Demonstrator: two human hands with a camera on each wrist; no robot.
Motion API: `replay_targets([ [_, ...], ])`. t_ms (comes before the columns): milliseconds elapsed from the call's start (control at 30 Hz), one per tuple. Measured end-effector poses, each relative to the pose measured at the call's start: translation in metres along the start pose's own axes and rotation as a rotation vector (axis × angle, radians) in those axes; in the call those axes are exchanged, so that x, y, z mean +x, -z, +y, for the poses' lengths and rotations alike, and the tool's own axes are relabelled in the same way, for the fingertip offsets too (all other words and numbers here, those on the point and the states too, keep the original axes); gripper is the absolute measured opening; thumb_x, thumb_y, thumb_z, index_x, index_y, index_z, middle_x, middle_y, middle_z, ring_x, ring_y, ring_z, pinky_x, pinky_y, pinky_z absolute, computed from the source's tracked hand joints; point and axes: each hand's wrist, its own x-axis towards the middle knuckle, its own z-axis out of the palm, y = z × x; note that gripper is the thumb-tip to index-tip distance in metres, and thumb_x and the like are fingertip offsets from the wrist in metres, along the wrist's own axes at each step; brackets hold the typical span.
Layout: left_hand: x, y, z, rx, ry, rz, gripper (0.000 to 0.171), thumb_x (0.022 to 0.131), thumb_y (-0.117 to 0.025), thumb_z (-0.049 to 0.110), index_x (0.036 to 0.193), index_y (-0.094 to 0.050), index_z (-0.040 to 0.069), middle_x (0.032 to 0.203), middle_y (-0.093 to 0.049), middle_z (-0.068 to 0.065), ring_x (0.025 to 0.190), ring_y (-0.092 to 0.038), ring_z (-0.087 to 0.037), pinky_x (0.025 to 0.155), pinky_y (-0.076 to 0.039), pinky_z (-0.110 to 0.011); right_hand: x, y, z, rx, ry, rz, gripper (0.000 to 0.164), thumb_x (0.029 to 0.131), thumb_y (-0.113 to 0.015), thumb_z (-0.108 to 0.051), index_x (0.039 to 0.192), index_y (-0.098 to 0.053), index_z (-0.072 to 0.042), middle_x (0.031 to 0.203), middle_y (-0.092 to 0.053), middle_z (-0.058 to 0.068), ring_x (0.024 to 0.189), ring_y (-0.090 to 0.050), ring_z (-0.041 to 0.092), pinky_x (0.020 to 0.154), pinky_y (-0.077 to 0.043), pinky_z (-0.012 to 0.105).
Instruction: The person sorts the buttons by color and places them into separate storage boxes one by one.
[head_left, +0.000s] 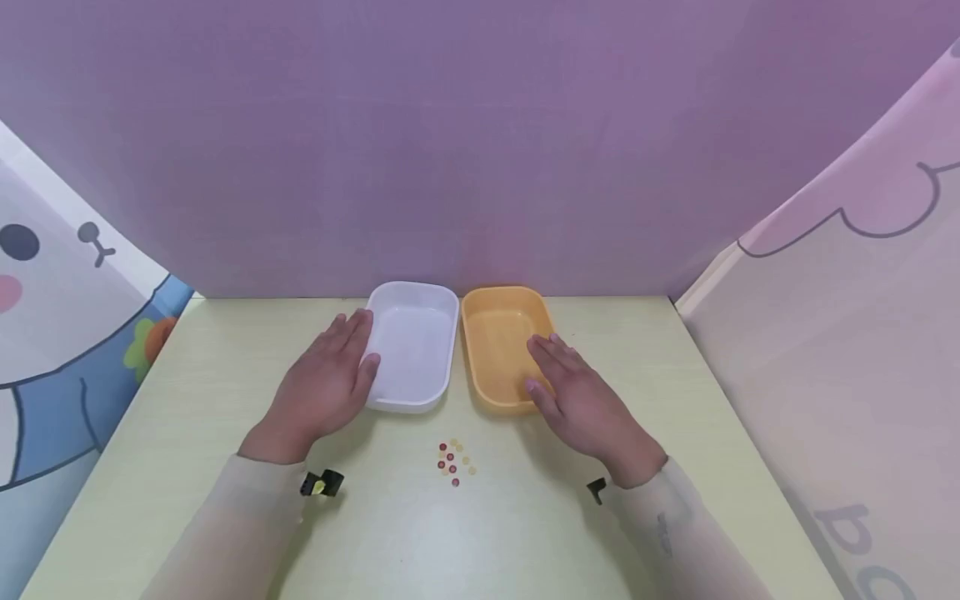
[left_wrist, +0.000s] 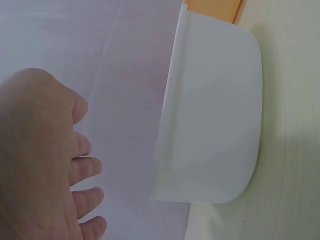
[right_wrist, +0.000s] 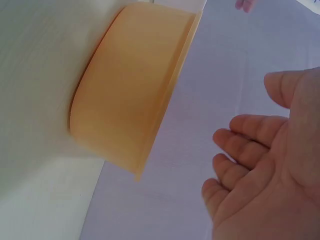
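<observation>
White tray left, orange tray right, far on worktop; tiny discs nearer. Left hand, right hand by outer rims, fingers extended, gripping nothing. Trays probably light, stiff, smooth; rims best hold.

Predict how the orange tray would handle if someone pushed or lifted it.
The orange tray is probably stiff: its walls stand without sagging. It may be light for its size, given the thin rim. Wide and low on the table, it would likely slide rather than tip.
</observation>
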Motion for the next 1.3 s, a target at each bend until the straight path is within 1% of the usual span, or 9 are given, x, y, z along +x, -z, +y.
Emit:
replay_targets([
  [133,0.000,-0.001,-0.002,-0.026,0.020,0.067,0.067,0.121,-0.032,0.040,0.177,-0.026,0.003,0.183,-0.034,-0.020,0.167,-0.036,-0.046,0.132,-0.039,-0.065,-0.001,0.000,0.001,0.007,0.035,0.049,0.060,0.116,-0.061,-0.035,0.165,-0.052,-0.001,0.173,-0.052,0.017,0.164,-0.045,0.039,0.132,-0.043,0.057],
  [267,0.000,0.000,-0.003,-0.075,0.068,0.130,0.064,0.119,-0.035,0.037,0.177,-0.033,0.010,0.170,-0.049,-0.022,0.149,-0.056,-0.049,0.106,-0.057,-0.072,-0.001,-0.003,0.001,-0.006,0.102,0.135,0.052,0.110,-0.072,-0.030,0.154,-0.065,-0.003,0.156,-0.064,0.016,0.146,-0.063,0.037,0.121,-0.056,0.053],
  [367,-0.001,-0.002,-0.005,-0.106,0.098,0.170,0.061,0.118,-0.037,0.034,0.175,-0.039,0.013,0.157,-0.057,-0.024,0.133,-0.065,-0.049,0.088,-0.061,-0.071,-0.001,-0.005,0.002,-0.019,0.143,0.189,0.044,0.107,-0.077,-0.026,0.144,-0.073,-0.005,0.140,-0.069,0.013,0.126,-0.068,0.032,0.106,-0.062,0.047],
  [433,0.000,-0.003,-0.007,-0.119,0.111,0.194,0.059,0.118,-0.038,0.033,0.173,-0.043,0.013,0.151,-0.059,-0.023,0.126,-0.068,-0.047,0.082,-0.061,-0.069,-0.001,-0.006,0.002,-0.017,0.167,0.211,0.038,0.104,-0.080,-0.023,0.138,-0.077,-0.006,0.132,-0.069,0.011,0.117,-0.068,0.028,0.097,-0.064,0.044],
  [567,0.001,-0.008,-0.011,-0.159,0.145,0.215,0.057,0.116,-0.041,0.029,0.169,-0.049,0.009,0.138,-0.061,-0.023,0.110,-0.070,-0.044,0.076,-0.060,-0.063,-0.003,-0.009,0.002,0.002,0.226,0.223,0.029,0.099,-0.083,-0.016,0.127,-0.081,-0.008,0.123,-0.071,0.007,0.112,-0.070,0.025,0.094,-0.065,0.042],
  [733,0.002,-0.008,-0.006,-0.307,0.262,0.152,0.058,0.116,-0.036,0.027,0.167,-0.049,0.004,0.117,-0.058,-0.018,0.088,-0.060,-0.031,0.070,-0.051,-0.044,-0.007,-0.015,-0.001,0.029,0.287,0.165,0.021,0.099,-0.082,-0.013,0.120,-0.083,-0.010,0.117,-0.078,0.002,0.109,-0.075,0.019,0.097,-0.066,0.039],
  [900,0.001,-0.016,-0.007,-0.439,0.383,0.119,0.059,0.115,-0.036,0.030,0.167,-0.050,0.006,0.110,-0.053,-0.013,0.078,-0.049,-0.025,0.064,-0.044,-0.037,-0.011,-0.019,-0.008,0.089,0.248,0.021,0.015,0.106,-0.077,-0.018,0.119,-0.083,-0.014,0.108,-0.079,-0.007,0.099,-0.073,0.007,0.089,-0.065,0.029],
  [1067,0.002,-0.025,-0.014,-0.536,0.456,0.151,0.054,0.115,-0.042,0.029,0.164,-0.056,0.011,0.115,-0.057,-0.012,0.080,-0.049,-0.024,0.067,-0.046,-0.035,-0.015,-0.023,-0.011,0.138,0.253,-0.041,0.009,0.106,-0.076,-0.017,0.113,-0.082,-0.018,0.095,-0.072,-0.013,0.088,-0.064,0.001,0.081,-0.060,0.022],
  [1300,0.001,-0.026,-0.016,-0.646,0.527,0.146,0.051,0.113,-0.047,0.029,0.160,-0.060,0.014,0.115,-0.059,-0.013,0.085,-0.054,-0.026,0.069,-0.049,-0.034,-0.015,-0.033,-0.012,0.181,0.275,-0.080,0.006,0.105,-0.075,-0.012,0.105,-0.081,-0.015,0.087,-0.063,-0.013,0.081,-0.060,0.007,0.076,-0.055,0.020],
])
